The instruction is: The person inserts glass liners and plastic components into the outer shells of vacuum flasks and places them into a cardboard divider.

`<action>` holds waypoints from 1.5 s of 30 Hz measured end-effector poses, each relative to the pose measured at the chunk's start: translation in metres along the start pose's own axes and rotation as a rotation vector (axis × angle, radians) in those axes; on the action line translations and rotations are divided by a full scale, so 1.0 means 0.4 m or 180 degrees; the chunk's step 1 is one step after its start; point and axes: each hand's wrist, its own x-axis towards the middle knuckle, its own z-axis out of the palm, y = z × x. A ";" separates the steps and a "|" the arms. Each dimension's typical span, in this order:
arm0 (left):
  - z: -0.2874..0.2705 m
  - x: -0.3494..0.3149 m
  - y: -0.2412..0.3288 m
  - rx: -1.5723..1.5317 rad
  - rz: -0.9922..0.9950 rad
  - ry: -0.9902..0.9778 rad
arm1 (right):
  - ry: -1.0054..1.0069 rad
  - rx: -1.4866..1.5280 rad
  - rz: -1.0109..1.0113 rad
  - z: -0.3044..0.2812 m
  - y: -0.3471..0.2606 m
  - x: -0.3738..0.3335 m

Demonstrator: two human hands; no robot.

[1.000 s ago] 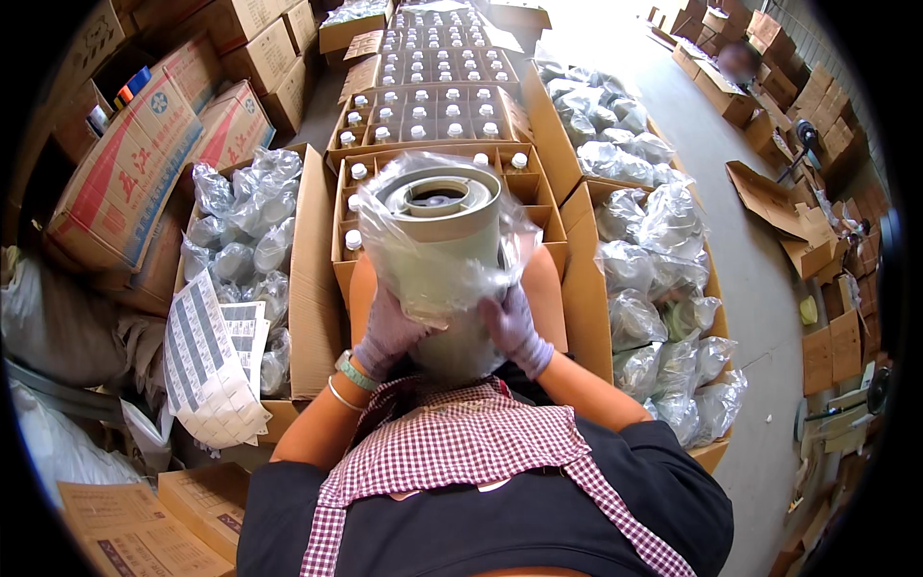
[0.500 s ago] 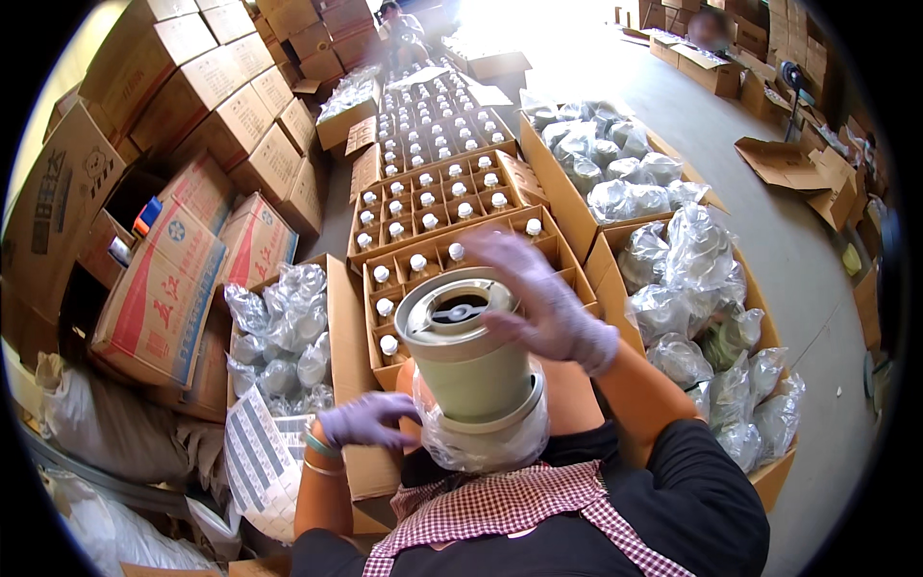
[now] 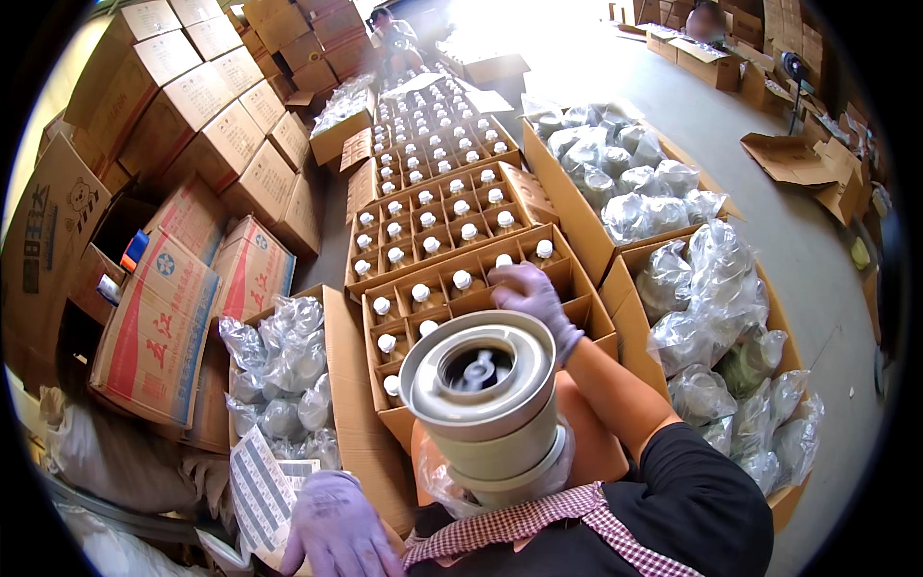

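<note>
Head view: we judge the step in hand as reaching for a white-capped bottle (image 3: 505,261) in the near partitioned carton (image 3: 396,420); the next move calls for secure finger closure. Our right hand (image 3: 534,298) is half-curled at the cap; we cannot confirm its grip. Our left hand (image 3: 341,524), near left, is spread, apparently empty. The grey-green cylindrical housing (image 3: 490,423), near centre, shows a recessed hub (image 3: 481,370) and a clear bag (image 3: 437,486) gathered round its base.

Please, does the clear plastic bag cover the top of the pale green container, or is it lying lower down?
Lower down: the clear plastic bag bunches around the lower part of the container, whose top is uncovered.
</note>
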 end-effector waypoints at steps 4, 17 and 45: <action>-0.104 0.072 -0.041 -0.0710 0.0127 0.0382 | 0.0334 0.3672 -0.0466 -0.043 -0.131 -0.079; -0.039 0.322 -0.113 0.1320 -0.0897 0.1306 | -0.0936 0.4143 0.1232 -0.017 -0.289 0.081; -0.080 0.160 -0.297 0.5401 -0.0076 0.1275 | -0.1523 0.4856 0.1809 0.379 -0.019 0.118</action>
